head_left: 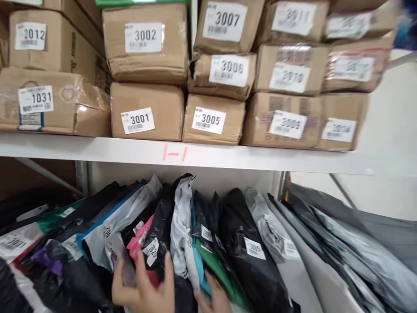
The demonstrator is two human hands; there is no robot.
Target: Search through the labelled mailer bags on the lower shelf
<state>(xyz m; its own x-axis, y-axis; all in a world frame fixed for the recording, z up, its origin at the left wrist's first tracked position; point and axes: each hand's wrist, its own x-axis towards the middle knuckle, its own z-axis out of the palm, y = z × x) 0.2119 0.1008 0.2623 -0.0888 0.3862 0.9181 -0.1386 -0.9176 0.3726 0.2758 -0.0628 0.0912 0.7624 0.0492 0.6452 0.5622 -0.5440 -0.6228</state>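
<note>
My left hand (143, 284) is at the bottom centre, its fingers spread apart in front of a row of upright plastic mailing bags. Its fingertips are near a pink bag (140, 237) and a black bag (163, 224) with a white label; nothing is gripped in it. To its right, only part of my right hand (215, 295) shows. Its fingers are apart and reach among a white-and-blue bag (192, 261) and a green bag (208, 258), seemingly touching them. A crumpled pale grey bag (180, 226) stands between the hands.
Above runs a white shelf edge (221, 156) marked "1-1". Numbered cardboard boxes are stacked on it, among them box 3001 (169, 108) and box 3005 (234, 126). At the right, a black bag (241, 226) labelled 3005 leans beside several grey bags (361, 248).
</note>
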